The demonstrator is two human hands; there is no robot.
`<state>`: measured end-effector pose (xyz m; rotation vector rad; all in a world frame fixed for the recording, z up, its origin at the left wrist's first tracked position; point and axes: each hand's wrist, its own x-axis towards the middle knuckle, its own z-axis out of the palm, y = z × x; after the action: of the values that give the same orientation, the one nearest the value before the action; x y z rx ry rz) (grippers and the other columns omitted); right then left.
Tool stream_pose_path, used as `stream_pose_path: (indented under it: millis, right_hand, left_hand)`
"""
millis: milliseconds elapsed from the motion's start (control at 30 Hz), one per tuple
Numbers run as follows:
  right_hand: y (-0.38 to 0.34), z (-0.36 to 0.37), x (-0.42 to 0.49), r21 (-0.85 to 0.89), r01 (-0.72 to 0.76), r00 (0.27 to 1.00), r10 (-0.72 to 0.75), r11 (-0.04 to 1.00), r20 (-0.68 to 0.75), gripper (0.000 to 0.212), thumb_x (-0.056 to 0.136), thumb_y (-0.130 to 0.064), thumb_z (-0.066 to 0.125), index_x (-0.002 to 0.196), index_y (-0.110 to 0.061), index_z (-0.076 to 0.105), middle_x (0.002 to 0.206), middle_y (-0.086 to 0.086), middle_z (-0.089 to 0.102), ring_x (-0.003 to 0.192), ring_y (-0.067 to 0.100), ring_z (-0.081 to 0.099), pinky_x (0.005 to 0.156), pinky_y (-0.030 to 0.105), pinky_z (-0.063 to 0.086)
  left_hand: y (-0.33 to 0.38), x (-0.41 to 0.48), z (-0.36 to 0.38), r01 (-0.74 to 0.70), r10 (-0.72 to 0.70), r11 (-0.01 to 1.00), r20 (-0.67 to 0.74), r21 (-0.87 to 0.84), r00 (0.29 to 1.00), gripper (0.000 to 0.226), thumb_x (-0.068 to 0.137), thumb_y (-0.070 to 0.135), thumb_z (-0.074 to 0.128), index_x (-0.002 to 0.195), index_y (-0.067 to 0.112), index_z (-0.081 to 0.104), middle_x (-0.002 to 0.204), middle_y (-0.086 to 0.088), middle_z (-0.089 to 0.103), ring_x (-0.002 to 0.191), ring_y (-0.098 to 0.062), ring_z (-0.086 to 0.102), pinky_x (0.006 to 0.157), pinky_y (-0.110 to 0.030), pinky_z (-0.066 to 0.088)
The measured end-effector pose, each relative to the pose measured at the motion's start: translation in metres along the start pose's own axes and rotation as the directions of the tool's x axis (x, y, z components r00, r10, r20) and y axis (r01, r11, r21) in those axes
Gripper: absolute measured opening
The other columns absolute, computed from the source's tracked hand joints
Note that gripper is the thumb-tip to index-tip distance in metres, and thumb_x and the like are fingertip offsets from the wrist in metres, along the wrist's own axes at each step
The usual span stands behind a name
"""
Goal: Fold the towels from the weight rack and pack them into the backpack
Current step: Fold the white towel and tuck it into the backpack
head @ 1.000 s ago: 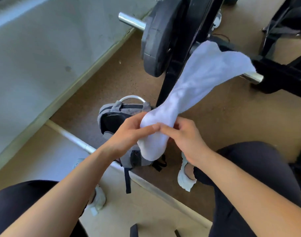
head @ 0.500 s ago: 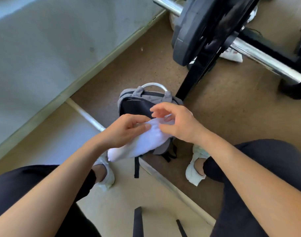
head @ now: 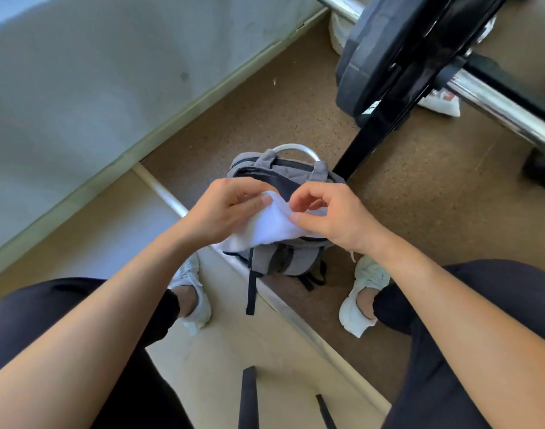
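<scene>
We are wearing loose black fabric trousers [head: 487,320] gathered at the ankles and pale white mesh lace-up trainers [head: 362,292] without visible socks. Our forearms are showing bare, with no sleeves, watch or rings on our left hand [head: 221,212] or right hand [head: 336,218].

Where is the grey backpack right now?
In the head view the backpack stands on the floor at centre frame between the person's two shoes, just below the towel held in both hands, with the black rack post close to its upper right.
</scene>
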<state>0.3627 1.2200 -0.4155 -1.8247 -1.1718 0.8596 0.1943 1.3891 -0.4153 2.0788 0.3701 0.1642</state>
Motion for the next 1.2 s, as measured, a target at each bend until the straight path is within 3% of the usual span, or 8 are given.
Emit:
stream_pose_path:
  millis: [133,233,400,567,767,933,1033,1200]
  right_hand:
    - [0.008,0.002,-0.004,0.0,-0.104,0.98,0.102,0.995,0.17,0.024,0.087,-0.022,0.071,0.111,-0.02,0.068,0.103,-0.007,0.073,0.1,0.007,0.069,0.088,0.032,0.054]
    - [0.01,-0.003,-0.006,-0.113,-0.121,0.973,0.14,0.986,0.183,0.016,0.088,-0.027,0.071,0.092,-0.012,0.068,0.083,0.005,0.065,0.074,0.007,0.059,0.071,0.03,0.043]
    - [0.014,-0.029,-0.024,-0.372,-0.229,0.934,0.311,0.899,0.178,0.045,0.089,-0.032,0.072,0.067,-0.016,0.036,0.065,-0.001,0.029,0.056,0.013,0.026,0.057,0.03,0.022]
    - [0.016,-0.042,-0.055,-0.387,-0.352,0.88,0.442,0.852,0.173,0.033,0.09,-0.023,0.067,0.07,-0.014,0.043,0.066,0.005,0.032,0.058,0.016,0.03,0.057,0.031,0.027]
    - [0.005,-0.037,-0.077,-0.463,-0.373,0.926,0.289,0.804,-0.245,0.026,0.081,-0.006,0.056,0.062,-0.013,0.039,0.064,0.008,0.04,0.058,0.022,0.038,0.053,0.029,0.026]
    - [-0.013,-0.014,-0.094,-0.164,-0.224,0.964,0.193,0.961,-0.184,0.024,0.082,-0.007,0.049,0.067,-0.012,0.031,0.065,0.006,0.028,0.06,0.018,0.024,0.059,0.034,0.017]
    - [-0.019,-0.006,-0.108,-0.274,-0.147,0.98,0.103,0.95,-0.168,0.022,0.077,-0.025,0.058,0.073,-0.01,0.042,0.066,0.006,0.037,0.059,0.021,0.032,0.055,0.034,0.025]
    - [-0.008,-0.008,-0.13,-0.38,-0.164,0.965,0.068,0.91,-0.254,0.022,0.08,0.001,0.059,0.072,-0.018,0.054,0.068,-0.004,0.046,0.063,0.017,0.045,0.054,0.025,0.031]
  left_hand:
    - [0.003,-0.004,0.002,0.031,-0.032,0.998,-0.008,-0.057,0.999,0.021,0.106,0.02,0.055,0.111,0.019,0.075,0.1,0.005,0.077,0.095,-0.011,0.069,0.085,-0.028,0.051]
    - [0.001,-0.006,0.005,0.052,-0.054,0.998,-0.041,-0.043,0.998,0.021,0.106,0.022,0.054,0.11,0.018,0.074,0.097,-0.001,0.076,0.095,-0.02,0.07,0.086,-0.038,0.052]
    - [0.002,-0.016,0.002,0.084,-0.11,0.99,-0.256,-0.112,0.96,0.02,0.104,0.019,0.054,0.104,0.016,0.074,0.081,0.01,0.067,0.075,0.0,0.056,0.071,-0.026,0.045]
    - [0.016,-0.032,0.004,0.136,-0.227,0.964,-0.441,-0.229,0.868,0.02,0.105,0.008,0.053,0.097,0.014,0.07,0.057,0.023,0.052,0.057,0.004,0.043,0.055,-0.012,0.034]
    - [0.04,-0.057,0.005,0.115,-0.252,0.946,-0.466,-0.302,0.848,0.024,0.106,0.012,0.054,0.094,0.023,0.072,0.066,0.02,0.061,0.065,0.001,0.051,0.061,-0.017,0.042]
    - [0.048,-0.088,0.012,0.114,-0.32,0.904,-0.475,-0.412,0.82,0.024,0.107,0.017,0.052,0.099,0.009,0.073,0.085,-0.005,0.069,0.076,-0.016,0.059,0.069,-0.029,0.047]
    - [0.044,-0.1,0.012,0.139,-0.353,0.902,-0.515,-0.408,0.781,0.024,0.105,0.019,0.054,0.092,0.015,0.073,0.079,-0.003,0.065,0.073,-0.015,0.054,0.07,-0.032,0.044]
    - [0.049,-0.118,0.018,0.176,-0.325,0.933,-0.519,-0.315,0.79,0.023,0.106,0.016,0.054,0.093,0.017,0.074,0.071,0.016,0.067,0.068,-0.003,0.056,0.064,-0.021,0.046]
